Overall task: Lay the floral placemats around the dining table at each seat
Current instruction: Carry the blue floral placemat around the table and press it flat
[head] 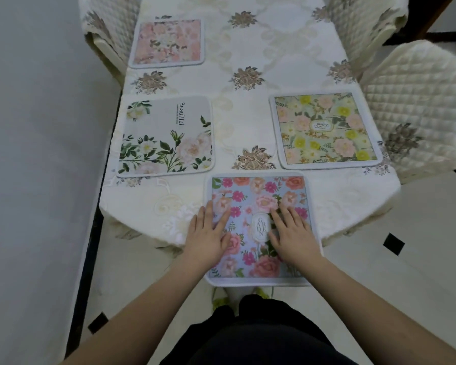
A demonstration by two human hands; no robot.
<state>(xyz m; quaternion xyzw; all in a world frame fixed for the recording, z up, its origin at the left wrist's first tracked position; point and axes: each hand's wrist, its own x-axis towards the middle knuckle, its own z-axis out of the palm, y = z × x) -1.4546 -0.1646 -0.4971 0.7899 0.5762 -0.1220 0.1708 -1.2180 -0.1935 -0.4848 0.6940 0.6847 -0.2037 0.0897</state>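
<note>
A blue placemat with pink flowers (pixel 258 196) lies at the near end of the dining table (pixel 248 114), its near edge hanging past the table's edge. My left hand (pixel 208 233) rests flat on its left edge, fingers straight. My right hand (pixel 292 233) presses flat on its right half beside an oval label. A grey placemat with white flowers (pixel 166 135) lies at the left side. A yellow and pink placemat (pixel 325 130) lies at the right side. A pale pink placemat (pixel 167 43) lies at the far left.
A cream embroidered cloth covers the table. Quilted cream chairs stand at the right (pixel 416 106), far right (pixel 363 25) and far left (pixel 108 25). A grey wall (pixel 37 154) runs close along the table's left. Tiled floor lies to the right.
</note>
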